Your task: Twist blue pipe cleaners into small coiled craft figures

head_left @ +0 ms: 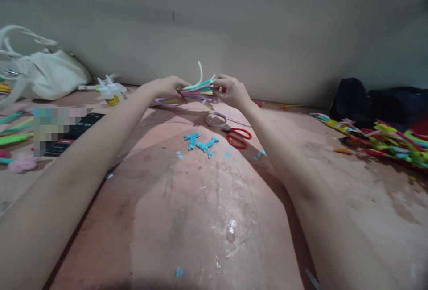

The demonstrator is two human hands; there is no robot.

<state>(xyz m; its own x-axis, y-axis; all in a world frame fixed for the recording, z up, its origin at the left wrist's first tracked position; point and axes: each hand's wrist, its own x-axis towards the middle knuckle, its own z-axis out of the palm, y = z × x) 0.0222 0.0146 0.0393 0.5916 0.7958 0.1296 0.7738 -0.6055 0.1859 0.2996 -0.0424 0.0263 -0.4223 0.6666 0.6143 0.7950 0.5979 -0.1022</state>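
Both hands, left (pixel 167 88) and right (pixel 232 91), pinch a bundle of stems (pixel 197 90) above the scuffed pink table (pixel 200 209), beyond scissors (pixel 238 138), near a plain grey wall (pixel 234 22).

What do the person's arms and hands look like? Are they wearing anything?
Both arms are bare, with no sleeves showing. The left hand and right hand wear no gloves, and no rings, watch or bracelets can be seen. The fingers look slim.

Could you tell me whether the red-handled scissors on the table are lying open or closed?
Cannot tell for sure: the red-handled scissors lie flat on the table, handle loops close together, but the blades are too dim to make out.
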